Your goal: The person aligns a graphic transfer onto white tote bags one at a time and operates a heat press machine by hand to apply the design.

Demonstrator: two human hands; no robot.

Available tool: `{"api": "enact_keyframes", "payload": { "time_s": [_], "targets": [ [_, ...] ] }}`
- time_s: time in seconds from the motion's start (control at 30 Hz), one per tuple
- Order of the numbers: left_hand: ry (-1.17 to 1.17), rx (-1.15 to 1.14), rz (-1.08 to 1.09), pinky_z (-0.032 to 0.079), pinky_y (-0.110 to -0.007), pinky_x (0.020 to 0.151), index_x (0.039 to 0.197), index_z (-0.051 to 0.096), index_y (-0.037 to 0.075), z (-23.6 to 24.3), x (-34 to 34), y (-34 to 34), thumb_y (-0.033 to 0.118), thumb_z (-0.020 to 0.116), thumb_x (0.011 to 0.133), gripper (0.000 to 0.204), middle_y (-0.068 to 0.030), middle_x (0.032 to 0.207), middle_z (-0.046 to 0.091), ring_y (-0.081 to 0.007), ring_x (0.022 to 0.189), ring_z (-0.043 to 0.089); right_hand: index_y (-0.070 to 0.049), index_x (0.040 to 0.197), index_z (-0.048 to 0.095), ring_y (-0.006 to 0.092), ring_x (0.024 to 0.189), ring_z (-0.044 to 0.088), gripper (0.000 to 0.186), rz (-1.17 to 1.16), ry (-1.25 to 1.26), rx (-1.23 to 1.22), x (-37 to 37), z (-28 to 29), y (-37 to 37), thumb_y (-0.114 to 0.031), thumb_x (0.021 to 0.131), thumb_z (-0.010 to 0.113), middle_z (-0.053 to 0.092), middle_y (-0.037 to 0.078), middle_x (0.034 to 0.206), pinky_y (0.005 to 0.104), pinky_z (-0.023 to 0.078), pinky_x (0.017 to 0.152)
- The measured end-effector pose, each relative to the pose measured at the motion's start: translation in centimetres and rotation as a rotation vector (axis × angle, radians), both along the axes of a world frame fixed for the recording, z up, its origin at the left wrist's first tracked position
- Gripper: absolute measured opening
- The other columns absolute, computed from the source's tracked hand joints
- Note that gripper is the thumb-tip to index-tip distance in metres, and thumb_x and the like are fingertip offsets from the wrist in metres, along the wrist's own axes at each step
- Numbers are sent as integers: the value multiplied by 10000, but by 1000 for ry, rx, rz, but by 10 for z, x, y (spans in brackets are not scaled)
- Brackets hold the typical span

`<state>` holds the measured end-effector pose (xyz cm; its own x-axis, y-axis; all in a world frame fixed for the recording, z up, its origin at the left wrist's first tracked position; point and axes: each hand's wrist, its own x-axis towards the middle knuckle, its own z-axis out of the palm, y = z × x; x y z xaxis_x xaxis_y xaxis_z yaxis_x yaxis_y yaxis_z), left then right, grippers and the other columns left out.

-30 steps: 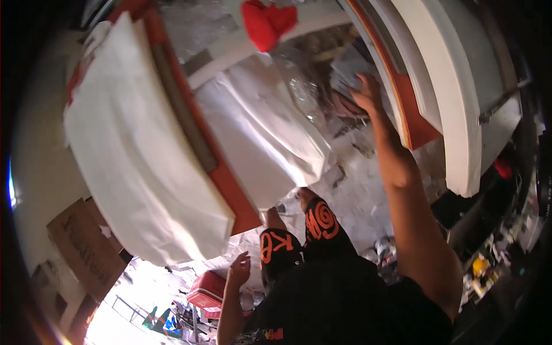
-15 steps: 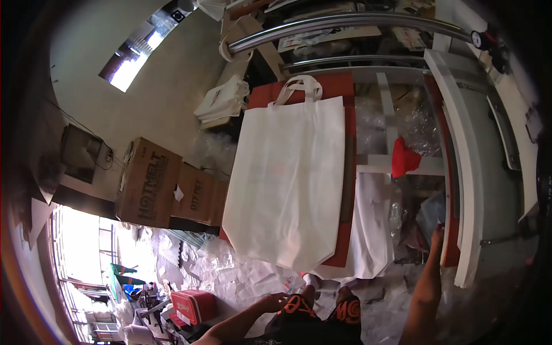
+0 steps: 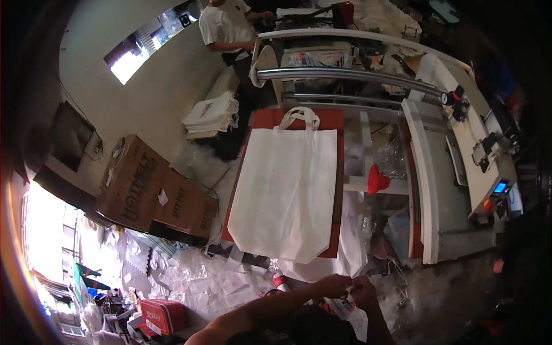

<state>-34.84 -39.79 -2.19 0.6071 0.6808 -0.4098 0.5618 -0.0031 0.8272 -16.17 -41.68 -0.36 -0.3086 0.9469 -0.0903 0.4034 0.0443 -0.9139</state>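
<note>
My left hand [image 3: 334, 286] and my right hand [image 3: 363, 293] meet in front of my body, fingers pinched together. Something small and pale shows between them, too small to name. Below them hangs or lies a pale sheet [image 3: 345, 309] with coloured marks; whether the fingers hold it I cannot tell. Beyond my hands, a white tote bag [image 3: 284, 195] lies flat on a red heat-press platen [image 3: 265, 119], its handles pointing away from me. White fabric [image 3: 352, 241] hangs under the platen's near right side.
A red cloth [image 3: 377, 179] rests on the frame's crossbar. The press head [image 3: 454, 201] with gauge and controls stands right. Cardboard boxes [image 3: 138, 184], a stack of white bags [image 3: 213, 112] and a red cooler [image 3: 164, 316] are left. Scrap sheets [image 3: 224, 287] litter the floor. Another person [image 3: 227, 29] stands far back.
My right hand has left the press's edge and come to the middle. My left hand has moved right from my thigh to meet it. The view has shifted, bringing the other person into sight.
</note>
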Motion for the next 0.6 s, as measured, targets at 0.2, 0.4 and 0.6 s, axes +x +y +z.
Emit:
{"api": "enact_keyframes", "payload": {
  "time_s": [0.2, 0.4, 0.6],
  "targets": [
    [-193, 152, 237, 530, -376, 753, 971, 676, 58, 94, -101, 17, 172, 600, 896, 157, -133, 882, 705, -269, 831, 695, -2, 1188, 483, 129, 710, 629, 362, 99, 169, -285, -13, 39, 23, -57, 878, 662, 646, 65, 780, 292, 504, 637],
    [-128, 244, 746, 525, -300, 713, 925, 676, 33, 153, -224, 27, 87, 642, 900, 68, -55, 805, 699, -118, 746, 653, -32, 958, 608, 147, 752, 642, 268, 20, 69, -148, -1, 64, 46, -179, 798, 764, 664, 60, 801, 330, 523, 713],
    [-435, 341, 1004, 522, -240, 675, 918, 604, -13, 226, -264, -8, 56, 676, 882, 106, -73, 821, 692, -88, 730, 629, -32, 1241, 505, 163, 1025, 600, 396, -50, 549, -3, -109, 155, 82, -234, 930, 644, 571, 100, 1215, 326, 509, 830]
  ]
}}
